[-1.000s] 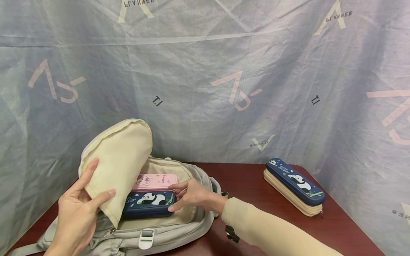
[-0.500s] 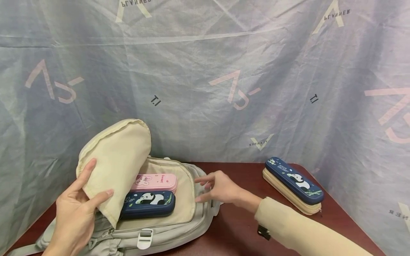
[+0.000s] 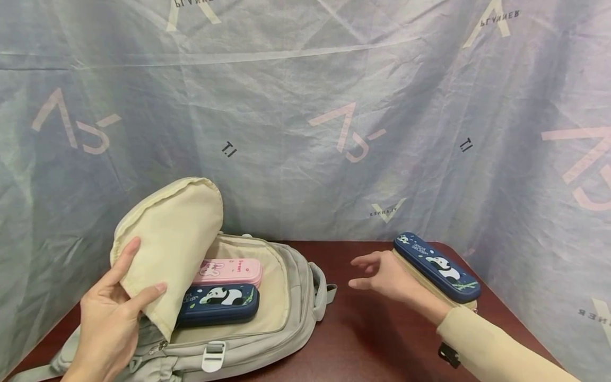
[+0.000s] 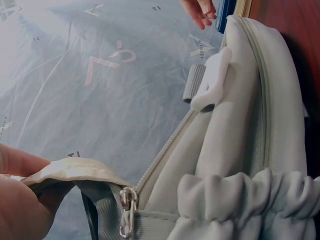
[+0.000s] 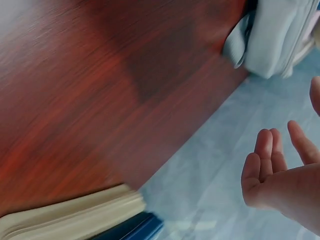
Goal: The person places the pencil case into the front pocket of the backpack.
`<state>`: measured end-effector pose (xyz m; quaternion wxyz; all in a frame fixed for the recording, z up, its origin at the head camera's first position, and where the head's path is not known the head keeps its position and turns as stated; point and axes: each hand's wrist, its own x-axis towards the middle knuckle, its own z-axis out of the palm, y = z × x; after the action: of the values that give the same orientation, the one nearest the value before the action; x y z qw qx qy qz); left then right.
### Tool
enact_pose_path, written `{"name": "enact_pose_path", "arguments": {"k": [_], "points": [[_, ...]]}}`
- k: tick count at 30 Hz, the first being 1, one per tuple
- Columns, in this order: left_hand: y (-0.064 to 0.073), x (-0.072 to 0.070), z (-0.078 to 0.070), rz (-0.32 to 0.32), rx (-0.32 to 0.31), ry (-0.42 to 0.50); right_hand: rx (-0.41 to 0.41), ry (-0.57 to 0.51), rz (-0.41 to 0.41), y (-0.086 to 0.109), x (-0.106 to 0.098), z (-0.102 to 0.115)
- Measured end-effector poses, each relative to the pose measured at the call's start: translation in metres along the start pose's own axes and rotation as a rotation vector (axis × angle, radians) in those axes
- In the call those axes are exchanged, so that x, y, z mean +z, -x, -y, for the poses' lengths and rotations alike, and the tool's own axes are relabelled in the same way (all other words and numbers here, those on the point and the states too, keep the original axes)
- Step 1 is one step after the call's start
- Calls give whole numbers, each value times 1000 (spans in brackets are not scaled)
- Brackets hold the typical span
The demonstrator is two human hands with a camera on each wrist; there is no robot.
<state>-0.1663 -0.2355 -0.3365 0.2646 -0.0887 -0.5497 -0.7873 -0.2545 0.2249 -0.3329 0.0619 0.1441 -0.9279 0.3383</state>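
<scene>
My left hand (image 3: 112, 307) pinches the cream-lined flap (image 3: 174, 233) of a grey backpack (image 3: 267, 345), holding it folded up. Inside the bag's pocket lie a pink pencil case (image 3: 234, 270) with a rabbit print and a navy panda pencil case (image 3: 219, 305) in front of it; the flap hides their left ends. My right hand (image 3: 389, 276) hovers with loosely spread fingers, holding nothing. Close to its right, another navy panda pencil case (image 3: 439, 268) rests on top of a beige pencil case (image 5: 75, 212), which my right forearm partly covers in the head view.
The backpack lies on a dark red wooden table (image 3: 363, 339). A grey printed cloth (image 3: 305, 132) hangs behind and along both sides. White buckle (image 3: 213, 356) and zipper pull (image 4: 127, 205) sit on the bag's near side; a carry loop (image 3: 320, 292) sticks out on its right.
My right hand has let go of the navy panda pencil case in the bag and moved right, out over the table toward the two stacked cases. The left hand keeps holding the flap.
</scene>
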Motion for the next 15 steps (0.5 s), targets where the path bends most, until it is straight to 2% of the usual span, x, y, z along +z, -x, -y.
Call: {"name": "enact_pose_path", "arguments": {"k": [8,11,15], "points": [[0,-2,1,-2,-2,13,-15,13,-41,15,-27,-31],[0,-2,2,5,-2,15,21,14,-47,22,-37,-43],[0,-1,1,5,4,-10,31,75,-81,32,-51,-58]]}}
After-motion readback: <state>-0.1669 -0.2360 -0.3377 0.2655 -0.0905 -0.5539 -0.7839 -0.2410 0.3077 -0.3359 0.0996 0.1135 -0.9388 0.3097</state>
